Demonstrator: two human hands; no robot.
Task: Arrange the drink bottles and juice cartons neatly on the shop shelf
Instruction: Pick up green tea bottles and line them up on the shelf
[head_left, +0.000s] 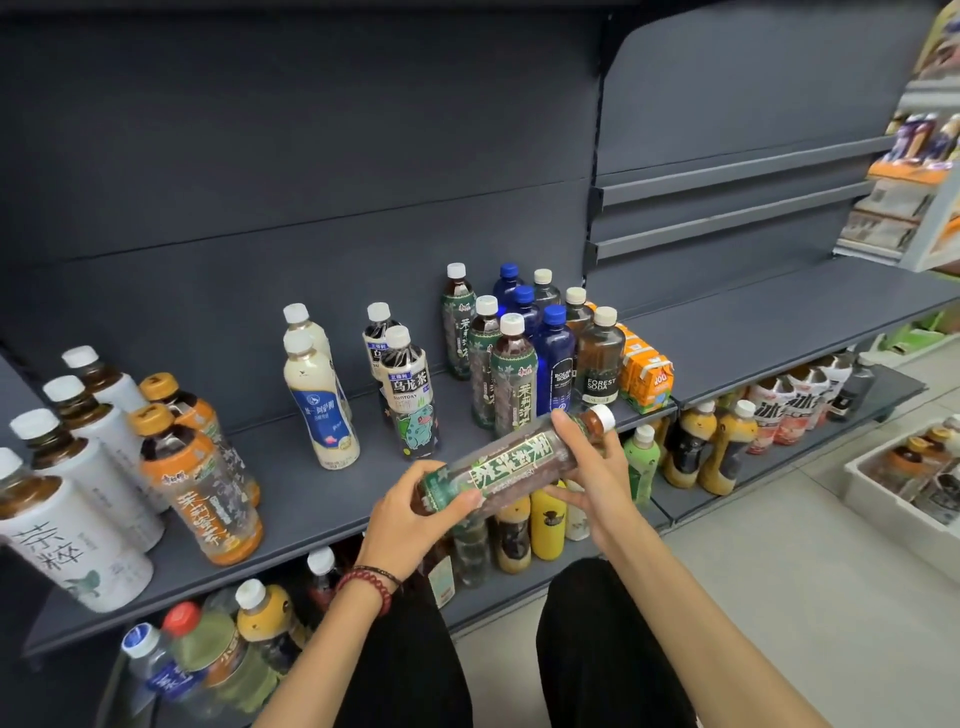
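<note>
A green-labelled tea bottle (511, 462) lies sideways in front of the grey shelf (311, 499), cap to the right. My left hand (410, 514) grips its base and my right hand (592, 467) holds its neck end. On the shelf stand a row of matching green tea bottles (511, 374), blue soda bottles (553, 358), dark Forest Soda bottles (600, 358) and orange juice cartons (647, 379). Left of them are two oolong tea bottles (408, 389), two milk tea bottles (319, 400), two orange-labelled tea bottles (202, 483) and several white tea bottles (67, 519).
A lower shelf (779, 462) holds more bottles, yellow, green and red-capped. A white crate (878, 499) with bottles sits on the floor at the right. The neighbouring shelf section (779, 322) to the right is bare. My dark-trousered knees fill the bottom centre.
</note>
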